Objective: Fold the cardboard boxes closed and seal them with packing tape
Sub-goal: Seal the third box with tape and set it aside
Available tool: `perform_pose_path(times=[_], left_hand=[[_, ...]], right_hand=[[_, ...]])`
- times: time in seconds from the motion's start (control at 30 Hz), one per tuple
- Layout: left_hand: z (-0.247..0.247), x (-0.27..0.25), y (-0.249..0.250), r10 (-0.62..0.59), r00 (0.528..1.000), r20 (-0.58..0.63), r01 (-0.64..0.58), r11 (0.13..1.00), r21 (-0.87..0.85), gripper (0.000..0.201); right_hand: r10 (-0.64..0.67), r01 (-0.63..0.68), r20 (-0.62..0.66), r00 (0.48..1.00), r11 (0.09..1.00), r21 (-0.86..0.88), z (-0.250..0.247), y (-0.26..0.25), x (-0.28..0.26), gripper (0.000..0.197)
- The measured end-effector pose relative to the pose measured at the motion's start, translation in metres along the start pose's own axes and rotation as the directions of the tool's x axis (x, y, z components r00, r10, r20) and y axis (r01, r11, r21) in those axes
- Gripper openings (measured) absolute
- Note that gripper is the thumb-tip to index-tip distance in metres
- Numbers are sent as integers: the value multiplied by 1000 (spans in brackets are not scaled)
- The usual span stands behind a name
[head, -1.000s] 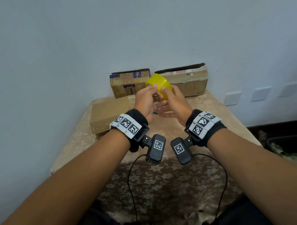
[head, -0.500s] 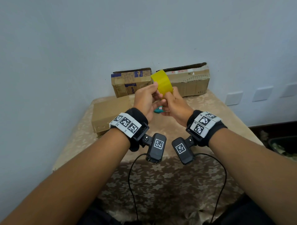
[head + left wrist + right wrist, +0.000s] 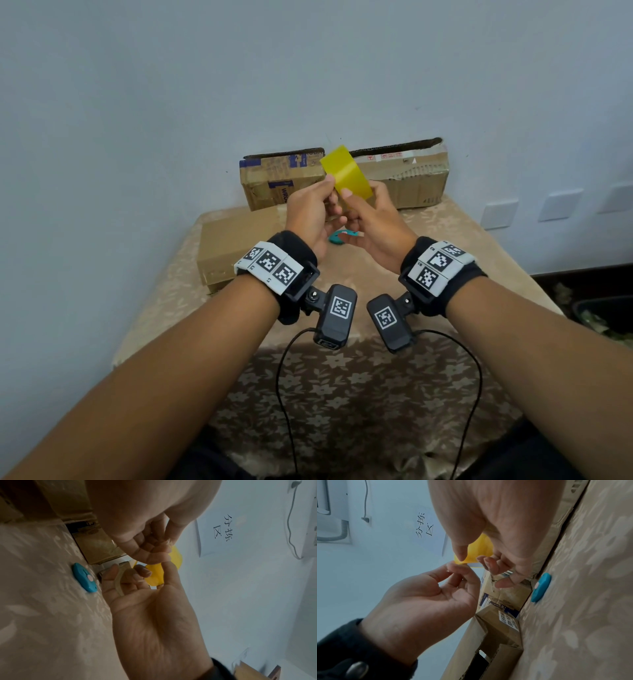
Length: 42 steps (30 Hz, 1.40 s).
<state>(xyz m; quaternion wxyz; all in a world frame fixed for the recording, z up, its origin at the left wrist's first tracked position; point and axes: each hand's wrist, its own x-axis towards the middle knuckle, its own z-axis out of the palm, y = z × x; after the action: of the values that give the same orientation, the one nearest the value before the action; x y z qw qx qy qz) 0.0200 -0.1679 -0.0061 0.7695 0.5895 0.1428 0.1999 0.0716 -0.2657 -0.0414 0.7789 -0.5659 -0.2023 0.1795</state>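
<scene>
Pale wall backs a cloth-covered surface (image 3: 342,394). Above the flat box (image 3: 236,246), the right hand (image 3: 376,222) grips the yellow tape roll (image 3: 346,176) while the left hand (image 3: 310,212) pinches its edge, likely finding the end; next, peel a strip.

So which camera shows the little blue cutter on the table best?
The left wrist view: the blue cutter lies whole and unobstructed on the cloth. The right wrist view shows it edge-on; in the head view the hands half hide it.
</scene>
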Motion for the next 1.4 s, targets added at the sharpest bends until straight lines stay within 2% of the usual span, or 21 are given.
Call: perform_pose_path(times=[0.2, 0.33, 0.53, 0.77, 0.97, 1.23, 1.4], left_hand=[[-2, 2, 2, -39, 998, -43, 36, 997, -72, 33], [-3, 1, 3, -38, 998, -51, 33, 996, -84, 28], [-4, -1, 4, -47, 997, -59, 41, 994, -99, 30], [-1, -3, 4, -20, 998, -53, 16, 997, -70, 30], [0, -5, 4, -19, 999, -41, 16, 997, -70, 29], [-3, -3, 6, -3, 999, -49, 0, 999, -47, 30], [-2, -4, 5, 36, 999, -21, -35, 998, 43, 34]], right_hand=[[11, -8, 64, 998, 999, -39, -3, 3, -1, 26], [69, -67, 31, 997, 997, -41, 0, 0, 0, 27], [53, -51, 42, 998, 998, -39, -1, 0, -1, 22], [120, -120, 11, 993, 993, 2, 5, -4, -2, 24], [110, -110, -1, 994, 994, -5, 7, -2, -3, 11], [166, -173, 117, 979, 983, 52, 1, 0, 1, 19], [187, -200, 124, 975, 973, 112, -1, 0, 5, 23]])
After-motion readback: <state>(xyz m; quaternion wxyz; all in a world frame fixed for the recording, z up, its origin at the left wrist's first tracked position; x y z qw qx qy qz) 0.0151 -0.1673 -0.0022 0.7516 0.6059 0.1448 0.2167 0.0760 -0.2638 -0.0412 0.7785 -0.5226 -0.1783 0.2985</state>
